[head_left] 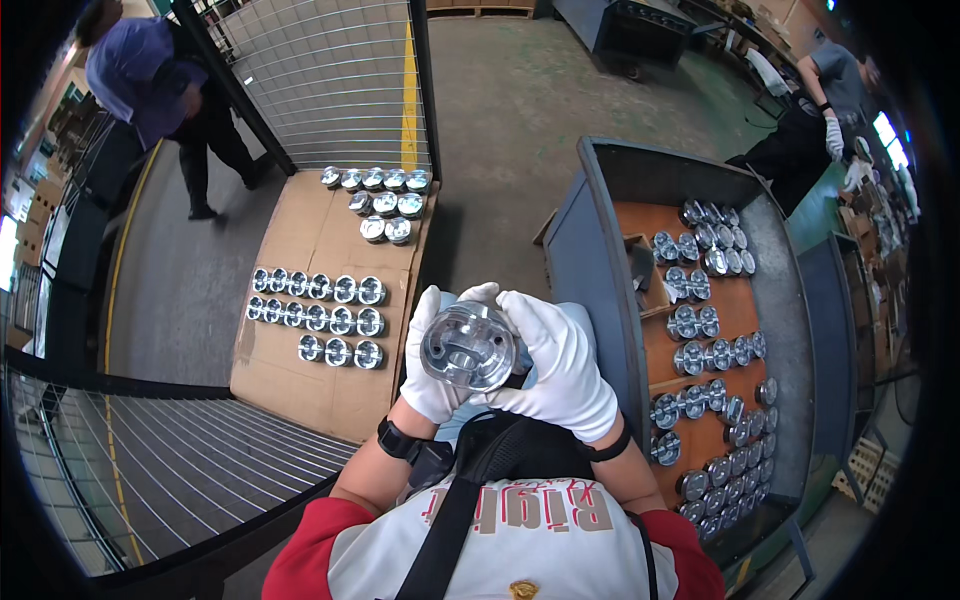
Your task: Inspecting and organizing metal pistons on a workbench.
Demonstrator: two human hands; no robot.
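Note:
A shiny metal piston point(468, 347) is held up in front of my body, its domed crown with cut-outs facing up. My left hand point(431, 365), in a white glove, grips it along its left side. From the right, my gloved right hand point(560, 365) closes on the same piston, the thumb near its upper right edge. To the left, rows of similar pistons point(343, 320) stand on a brown cardboard sheet point(310, 225). More pistons point(722, 352) stand on the orange-brown surface inside a grey metal bin point(612, 255) at my right.
Black wire-mesh panels point(330, 80) border the cardboard at the back and the near left. A small wooden box point(652, 290) sits inside the bin. One person point(150, 80) walks at the far left; another person point(835, 90) in white gloves stands at the far right.

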